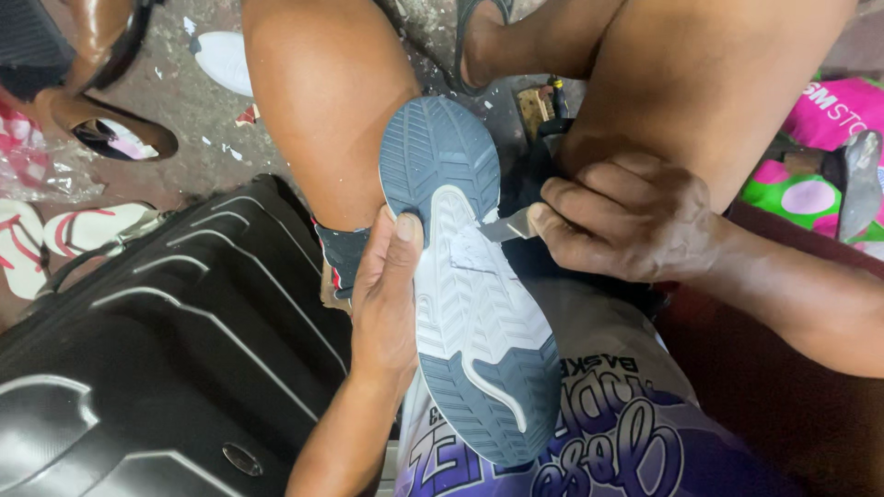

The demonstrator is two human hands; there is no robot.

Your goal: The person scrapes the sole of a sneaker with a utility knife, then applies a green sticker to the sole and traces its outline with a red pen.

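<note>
**Blade at the edge of an upturned shoe sole**

Your left hand (pixel 387 294) is wrapped around the left side of a sneaker (pixel 470 276) that lies sole-up across your lap, between your knees. The thumb presses flat on the white middle of the sole, and the fingers curl under the shoe out of sight. The sole is blue-grey at the far toe and near heel, white in between.

Your right hand (pixel 626 225) is closed in a tight fist around a small metal blade (pixel 509 225). Only the blade's tip shows; it touches the right edge of the sole, about where blue-grey meets white. The handle is hidden inside the fist.

A black ribbed suitcase (pixel 157 350) lies near left, just beside your left forearm. Flip-flops (pixel 55 239) rest at the far left, with a brown shoe (pixel 101 55) beyond them. A pink and green bag (pixel 820 156) sits at the right.
</note>
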